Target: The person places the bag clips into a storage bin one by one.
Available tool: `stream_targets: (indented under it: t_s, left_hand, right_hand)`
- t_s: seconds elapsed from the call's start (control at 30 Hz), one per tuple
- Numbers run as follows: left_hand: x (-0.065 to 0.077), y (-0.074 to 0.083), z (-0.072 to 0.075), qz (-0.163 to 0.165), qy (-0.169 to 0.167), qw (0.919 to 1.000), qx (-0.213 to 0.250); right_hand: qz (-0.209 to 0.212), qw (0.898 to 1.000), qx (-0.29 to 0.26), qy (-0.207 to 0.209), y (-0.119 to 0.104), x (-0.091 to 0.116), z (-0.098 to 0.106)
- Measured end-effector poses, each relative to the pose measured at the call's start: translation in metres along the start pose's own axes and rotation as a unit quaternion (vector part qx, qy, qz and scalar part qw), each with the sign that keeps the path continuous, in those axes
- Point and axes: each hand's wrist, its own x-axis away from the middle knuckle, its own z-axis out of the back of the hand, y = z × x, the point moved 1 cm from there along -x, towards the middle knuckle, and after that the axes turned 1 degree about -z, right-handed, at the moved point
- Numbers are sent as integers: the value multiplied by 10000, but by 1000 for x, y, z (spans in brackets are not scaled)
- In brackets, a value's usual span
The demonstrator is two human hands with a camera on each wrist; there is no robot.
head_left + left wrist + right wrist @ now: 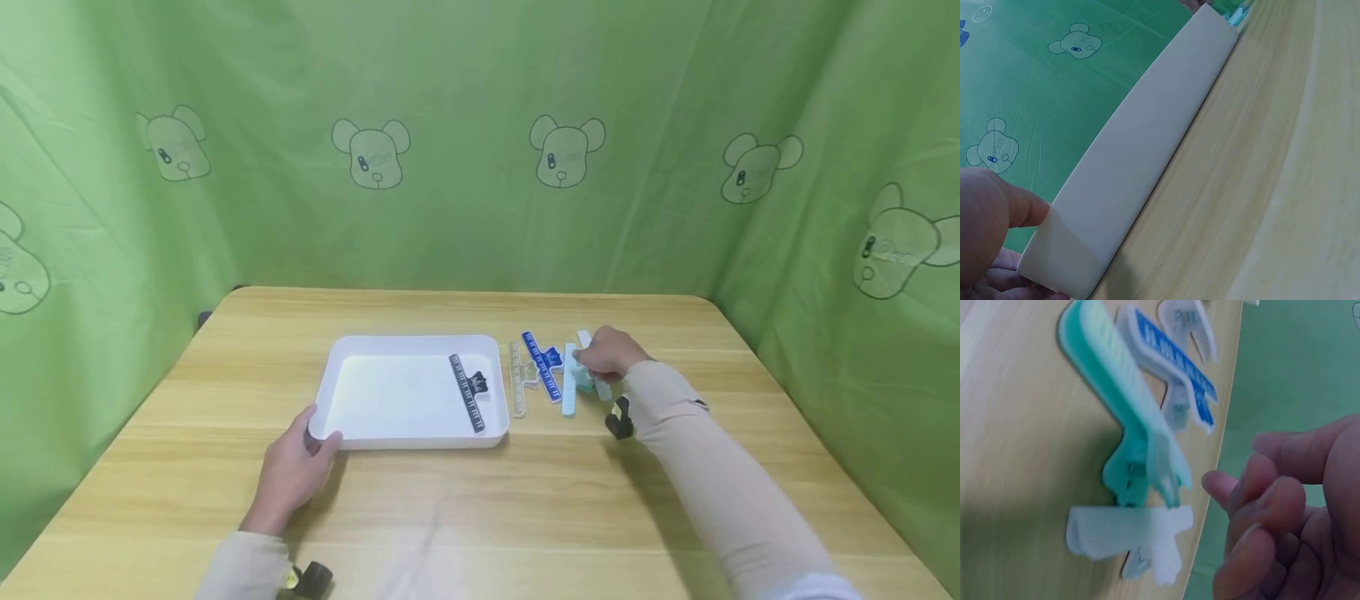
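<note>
My left hand [291, 468] grips the near left corner of a white tray [412, 444], thumb on the near wall and fingers round the side. Inside the tray, at its right end, lies a black piano-key clip [466, 392]. Right of the tray are a clear clip [517, 387], a blue clip [545, 371], a mint-green clip [569, 387] and a whitish clip [603, 389]. Over the last two is my right hand [611, 354]. In the right wrist view its fingers [1272, 503] are loosely bent, with nothing between them, apart from the mint clip [1125, 381] and whitish clip [1119, 528].
The wooden table [480, 517] has rounded far corners. A green curtain [465, 233] with bear-head prints stands behind it and along both sides. Black devices [619, 418] sit at both wrists.
</note>
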Motion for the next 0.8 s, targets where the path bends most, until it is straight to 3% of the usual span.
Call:
stream_targets:
  t_s: [0.43,0.8]
  left_hand:
    - [0,-2,-1,20,20,10000,-33]
    - [-1,-1,-1,7,30,10000,-20]
  right_hand:
    - [-153,9997,144,92,18,7,9]
    - [-314,9991,-184,199,33,8,11]
